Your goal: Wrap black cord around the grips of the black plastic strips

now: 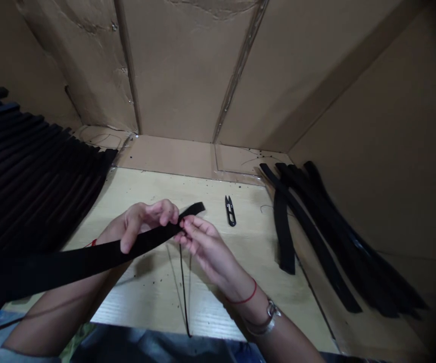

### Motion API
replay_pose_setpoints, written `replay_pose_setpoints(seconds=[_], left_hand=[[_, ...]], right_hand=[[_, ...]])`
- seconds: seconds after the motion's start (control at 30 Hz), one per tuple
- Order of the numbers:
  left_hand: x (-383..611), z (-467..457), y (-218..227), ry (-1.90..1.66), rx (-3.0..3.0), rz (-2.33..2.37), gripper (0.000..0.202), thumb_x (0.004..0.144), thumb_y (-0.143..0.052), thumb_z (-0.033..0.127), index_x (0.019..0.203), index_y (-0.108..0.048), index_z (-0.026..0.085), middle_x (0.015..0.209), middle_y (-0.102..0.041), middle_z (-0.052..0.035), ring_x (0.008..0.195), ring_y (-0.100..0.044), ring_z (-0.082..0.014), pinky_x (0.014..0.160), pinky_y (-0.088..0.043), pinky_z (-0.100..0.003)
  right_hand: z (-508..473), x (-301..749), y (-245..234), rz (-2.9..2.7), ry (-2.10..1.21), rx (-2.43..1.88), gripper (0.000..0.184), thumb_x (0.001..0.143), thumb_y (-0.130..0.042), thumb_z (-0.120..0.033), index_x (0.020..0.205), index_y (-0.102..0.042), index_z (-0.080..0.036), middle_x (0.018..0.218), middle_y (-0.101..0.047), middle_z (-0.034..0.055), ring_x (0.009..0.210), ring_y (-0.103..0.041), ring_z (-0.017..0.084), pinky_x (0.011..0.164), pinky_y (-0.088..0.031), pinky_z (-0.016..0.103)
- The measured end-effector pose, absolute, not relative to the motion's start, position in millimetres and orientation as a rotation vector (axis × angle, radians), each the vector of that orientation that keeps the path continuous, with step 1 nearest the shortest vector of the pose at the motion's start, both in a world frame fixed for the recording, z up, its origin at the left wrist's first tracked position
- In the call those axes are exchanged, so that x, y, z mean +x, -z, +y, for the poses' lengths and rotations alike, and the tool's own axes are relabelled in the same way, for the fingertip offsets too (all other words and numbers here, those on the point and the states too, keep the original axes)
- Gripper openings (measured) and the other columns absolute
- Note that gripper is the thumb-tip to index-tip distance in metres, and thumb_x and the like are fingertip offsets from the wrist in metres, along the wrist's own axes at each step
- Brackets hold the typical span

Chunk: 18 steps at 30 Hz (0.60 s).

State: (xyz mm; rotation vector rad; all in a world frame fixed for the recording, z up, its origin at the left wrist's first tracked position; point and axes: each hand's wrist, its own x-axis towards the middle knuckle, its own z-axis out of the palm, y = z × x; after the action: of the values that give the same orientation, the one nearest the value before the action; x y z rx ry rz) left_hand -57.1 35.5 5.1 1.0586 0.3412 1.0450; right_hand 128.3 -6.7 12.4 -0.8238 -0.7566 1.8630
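Hands close together: I see the left hand (pixel 142 226) curled over a black strap (pixel 89 259), the right hand (pixel 206 247) pinching its edge with bent fingers, and small snips (pixel 230 210) lying just beyond the strap.

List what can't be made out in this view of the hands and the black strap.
Head view:
The black strap: its pinched part is hidden by the right hand's fingers; its other end is cut off by the left edge.
The stacked black strips: cut off by the left edge, count lost in shadow.
The thread snips: blade edges too small to see.
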Motion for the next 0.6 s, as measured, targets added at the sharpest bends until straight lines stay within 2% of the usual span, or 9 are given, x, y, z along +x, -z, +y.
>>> replay_pose_setpoints(seconds=[0.1, 0.13, 0.2, 0.27, 0.3, 0.37, 0.43, 0.5, 0.6], left_hand=[[-57, 31, -10, -0.985, 1.113, 0.257, 0.050, 0.054, -0.091, 0.050, 0.034, -0.056, 0.021, 0.102, -0.062, -0.0074, 0.118, -0.053, -0.0297, 0.108, -0.038, -0.044], [-56, 29, -11, -0.997, 1.111, 0.236, 0.037, 0.060, -0.088, 0.047, 0.044, -0.065, 0.023, 0.111, -0.062, -0.0070, 0.124, -0.049, -0.0309, 0.110, -0.036, -0.045], [-52, 27, -13, -1.030, 1.061, 0.236, 0.014, 0.073, -0.081, 0.038, 0.078, -0.078, 0.026, 0.127, -0.057, -0.0067, 0.132, -0.042, -0.0307, 0.111, -0.035, -0.045], [-46, 26, -13, -0.992, 0.951, 0.292, 0.030, 0.084, -0.070, 0.035, 0.112, -0.073, 0.023, 0.139, -0.049, -0.0087, 0.136, -0.039, -0.0289, 0.111, -0.037, -0.042], [-42, 25, -12, -0.930, 0.893, 0.321, 0.038, 0.089, -0.065, 0.039, 0.122, -0.068, 0.020, 0.142, -0.046, -0.0108, 0.135, -0.040, -0.0282, 0.107, -0.041, -0.040], [-34, 25, -8, -0.773, 0.819, 0.356, 0.051, 0.094, -0.056, 0.052, 0.130, -0.061, 0.016, 0.140, -0.047, -0.0155, 0.124, -0.051, -0.0269, 0.093, -0.051, -0.033], [-24, 22, -4, -0.648, 0.823, 0.349, 0.059, 0.092, -0.055, 0.061, 0.127, -0.060, 0.014, 0.131, -0.053, -0.0184, 0.105, -0.061, -0.0245, 0.076, -0.055, -0.027], [-14, 17, 0, -0.601, 0.857, 0.354, 0.053, 0.092, -0.059, 0.056, 0.123, -0.058, 0.014, 0.117, -0.060, -0.0180, 0.087, -0.066, -0.0209, 0.066, -0.054, -0.024], [-2, 8, 3, -0.598, 0.879, 0.403, 0.042, 0.096, -0.056, 0.046, 0.124, -0.051, 0.016, 0.093, -0.065, -0.0123, 0.063, -0.065, -0.0169, 0.052, -0.052, -0.023]], right_hand=[[5, 140, -15, -0.870, -1.640, -0.920, 0.026, 0.073, -0.079, -0.034, 0.081, -0.064, -0.014, 0.071, -0.061, -0.0006, 0.054, -0.055, 0.005, 0.051, -0.045, 0.015], [9, 144, -16, -0.889, -1.594, -0.929, 0.026, 0.074, -0.079, -0.035, 0.080, -0.064, -0.015, 0.067, -0.060, -0.0010, 0.053, -0.053, 0.005, 0.049, -0.043, 0.015], [18, 155, -18, -0.925, -1.509, -0.939, 0.025, 0.074, -0.078, -0.035, 0.078, -0.064, -0.015, 0.062, -0.058, -0.0015, 0.051, -0.049, 0.006, 0.046, -0.039, 0.016], [26, 167, -19, -0.965, -1.413, -0.953, 0.025, 0.073, -0.078, -0.035, 0.078, -0.064, -0.016, 0.062, -0.058, -0.0015, 0.050, -0.047, 0.006, 0.044, -0.035, 0.018], [29, 172, -20, -0.986, -1.372, -0.961, 0.025, 0.073, -0.078, -0.035, 0.078, -0.064, -0.016, 0.062, -0.058, -0.0016, 0.049, -0.045, 0.006, 0.043, -0.034, 0.018], [34, 179, -22, -1.034, -1.319, -0.981, 0.024, 0.073, -0.079, -0.035, 0.078, -0.064, -0.016, 0.061, -0.057, -0.0019, 0.048, -0.044, 0.007, 0.041, -0.032, 0.020], [36, 183, -23, -1.087, -1.313, -0.997, 0.025, 0.072, -0.079, -0.034, 0.077, -0.065, -0.015, 0.060, -0.057, -0.0019, 0.046, -0.043, 0.006, 0.041, -0.030, 0.020], [34, 181, -24, -1.142, -1.352, -1.003, 0.025, 0.072, -0.080, -0.034, 0.077, -0.064, -0.014, 0.059, -0.056, -0.0020, 0.045, -0.042, 0.006, 0.041, -0.030, 0.020], [30, 176, -24, -1.213, -1.446, -0.997, 0.027, 0.074, -0.078, -0.036, 0.078, -0.063, -0.014, 0.053, -0.052, -0.0035, 0.044, -0.043, 0.006, 0.041, -0.031, 0.019]])
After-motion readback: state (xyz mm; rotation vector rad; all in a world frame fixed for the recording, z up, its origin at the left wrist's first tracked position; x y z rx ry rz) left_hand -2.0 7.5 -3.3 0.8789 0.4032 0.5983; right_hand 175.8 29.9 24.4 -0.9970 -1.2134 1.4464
